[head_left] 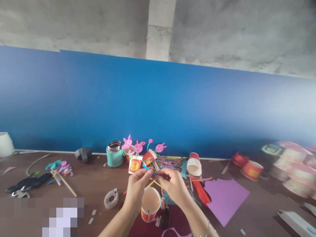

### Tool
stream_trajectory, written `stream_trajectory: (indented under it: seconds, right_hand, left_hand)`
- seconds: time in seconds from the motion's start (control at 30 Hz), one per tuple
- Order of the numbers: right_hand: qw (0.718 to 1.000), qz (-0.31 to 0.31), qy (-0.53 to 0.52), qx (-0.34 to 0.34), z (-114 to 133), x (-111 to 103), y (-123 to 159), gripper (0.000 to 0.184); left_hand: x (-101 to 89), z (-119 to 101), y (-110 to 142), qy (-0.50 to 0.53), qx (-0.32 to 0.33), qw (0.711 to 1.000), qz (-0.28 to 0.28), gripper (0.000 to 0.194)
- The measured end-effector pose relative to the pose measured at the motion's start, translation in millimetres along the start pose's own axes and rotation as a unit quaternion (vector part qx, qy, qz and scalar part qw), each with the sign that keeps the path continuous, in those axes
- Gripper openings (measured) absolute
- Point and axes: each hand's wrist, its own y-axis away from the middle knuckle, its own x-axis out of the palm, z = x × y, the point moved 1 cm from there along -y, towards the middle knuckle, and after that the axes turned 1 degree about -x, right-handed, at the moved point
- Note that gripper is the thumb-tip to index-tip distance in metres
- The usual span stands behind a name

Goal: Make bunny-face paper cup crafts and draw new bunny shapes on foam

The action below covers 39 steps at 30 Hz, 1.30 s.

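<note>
My left hand [138, 184] and my right hand [172, 182] meet at the middle of the table, fingertips pinched together on a thin blue strip [145, 167]. Whether it is paper or a straw, I cannot tell. Just below them stands a paper cup [151, 199], open end up, with a red and yellow outside. Behind my fingers, pink cut-out animal faces [138, 147] on stems rise around a red and white paper cup [135, 164]. Another red cup [149, 157] tilts beside it. Scissors [165, 217] with dark handles lie by the near cup, partly covered.
A roll of clear tape [111, 198] lies left of my hands, near a teal jar [114, 154]. Purple paper [227, 197] and a red-handled tool [201, 192] are at right, with more paper cups [194, 164] behind. A blue panel [158, 105] backs the table.
</note>
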Motion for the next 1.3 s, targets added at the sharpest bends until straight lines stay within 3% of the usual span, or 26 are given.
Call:
stream_trajectory:
  seconds: [0.3, 0.47, 0.77, 1.03, 1.3]
  right_hand:
    - [0.997, -0.048, 0.016, -0.056, 0, 8, 1, 0.014]
    - [0.992, -0.075, 0.042, -0.094, 2, 10, 3, 0.014]
    - [0.991, -0.043, 0.093, -0.09, 7, 5, 4, 0.014]
    - [0.986, -0.042, 0.081, -0.14, 12, 2, 5, 0.021]
    - [0.99, -0.057, 0.055, -0.118, 18, 6, 10, 0.019]
  left_hand:
    - [3.9, 9, 3, 0.049, 0.014, 0.998, -0.033, 0.024]
    - [6.6, 10, 6, 0.039, 0.032, 0.999, 0.005, 0.019]
    - [4.8, 3, 0, 0.09, 0.018, 0.996, -0.011, 0.019]
    - [9.0, 3, 3, 0.056, 0.019, 0.998, 0.037, 0.018]
    - [6.7, 7, 8, -0.002, 0.066, 0.998, 0.015, 0.016]
